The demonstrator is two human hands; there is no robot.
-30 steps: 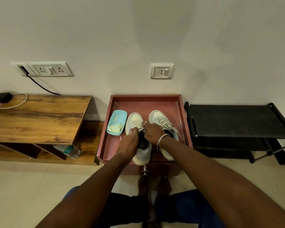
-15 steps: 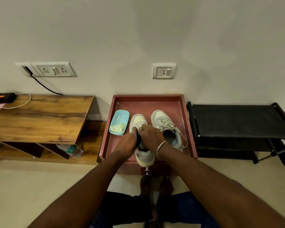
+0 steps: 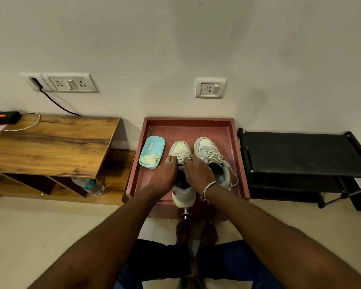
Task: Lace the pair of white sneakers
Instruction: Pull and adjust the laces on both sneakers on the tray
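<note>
Sneakers point(image 3: 204, 143): the pair stands side by side in the tray, toes toward the wall. I have only the head view to read it from.
Tray point(image 3: 188, 121): red, on the floor against the wall. It holds the pair, with a blue box point(image 3: 152, 152) just to their left.
Right sneaker point(image 3: 206, 150): laced through, with loose ends trailing over its right side. Its opening was partly under the right wrist a second ago and now shows more fully. I judge this shoe done apart from tying.
Left sneaker point(image 3: 180, 148): lies under both hands, in the same spot in the tray as a second ago. This is the shoe being worked on.
Left hand point(image 3: 165, 176): its fingers are curled round the left sneaker's left flank by the eyelets, gripping it. It has held there throughout.
Right hand point(image 3: 197, 174): has drawn leftward, off the right sneaker. Its fingers bend down onto the lace, but I cannot tell whether they pinch a strand.
Lace point(image 3: 181, 157): crossings show only on the toe side of the fingers, and the upper rows are hidden. With both hands now closed in on one shoe, I judge lacing has reached its upper eyelets and is not finished.
</note>
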